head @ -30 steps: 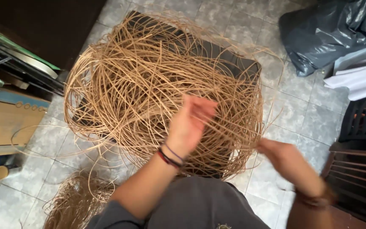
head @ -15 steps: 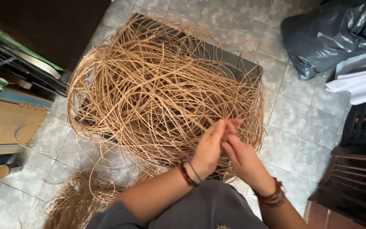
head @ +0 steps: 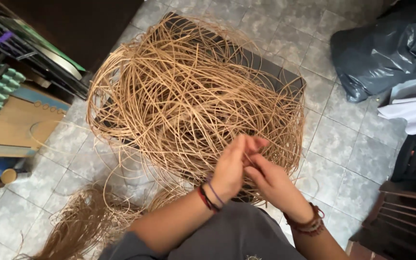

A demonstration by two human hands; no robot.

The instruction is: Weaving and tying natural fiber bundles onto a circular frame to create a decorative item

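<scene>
A big tangled heap of thin tan rattan strands (head: 179, 91) lies on a dark flat board (head: 266, 67) on the tiled floor. My left hand (head: 232, 166), with bracelets at the wrist, and my right hand (head: 270, 180) meet at the near edge of the heap. Their fingertips are pinched together on a thin rattan strand (head: 253, 154). My grey-clad lap fills the bottom of the view.
A smaller bundle of finer tan fibres (head: 87, 221) lies on the floor at lower left. A black plastic bag (head: 386, 48) and white sheets (head: 415, 106) sit at upper right. Dark wooden furniture (head: 400, 212) stands at right, shelves and a wooden board (head: 10, 120) at left.
One second ago my hands were apart, the right one out to the side. They have come together at the heap's near edge and now pinch a strand.
</scene>
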